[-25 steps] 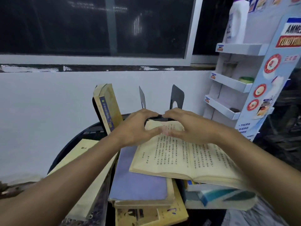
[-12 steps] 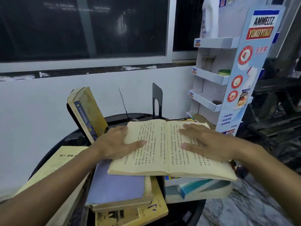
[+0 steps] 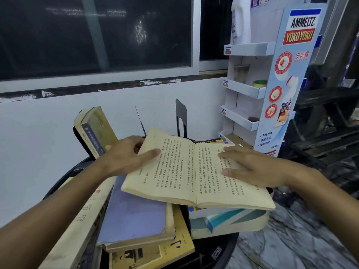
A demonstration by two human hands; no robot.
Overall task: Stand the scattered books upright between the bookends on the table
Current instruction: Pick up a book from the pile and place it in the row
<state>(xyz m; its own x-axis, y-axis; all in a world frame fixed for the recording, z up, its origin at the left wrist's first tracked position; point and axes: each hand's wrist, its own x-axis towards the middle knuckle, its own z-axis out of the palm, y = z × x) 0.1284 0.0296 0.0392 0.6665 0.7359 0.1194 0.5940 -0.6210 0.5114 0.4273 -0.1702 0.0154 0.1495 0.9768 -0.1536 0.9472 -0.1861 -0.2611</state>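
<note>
Closest in, under the near edge of the open book [image 3: 194, 171], there's a messy pile lying flat on the round black table [image 3: 206, 247]: a purple book [image 3: 134, 212] on a yellow book [image 3: 174, 247], a teal and white book [image 3: 227, 222] below its right half, and a long cream book [image 3: 83, 220] off to its left. None of those are standing yet, so I'd say the job is barely started. The open book sits on top of the pile, pages up, tilted a bit. The left hand [image 3: 124, 158] has the book's left half pinched, thumb on the page and the other fingers tucked behind the edge, probably to swing it closed. The right hand [image 3: 250, 167] lies flat on the right page, fingers straight and slightly apart, I guess to pin that side down. Just left of the open book and a bit behind it, a leaning book [image 3: 97, 131] stands on end, tipped over, not between the bookends. Right behind the open book are the thin bookend [image 3: 140, 123], seen edge-on, and the black bookend [image 3: 181, 117], with the gap between them looking empty. Further back, to the right of the open book, is a display stand [image 3: 272, 84].
</note>
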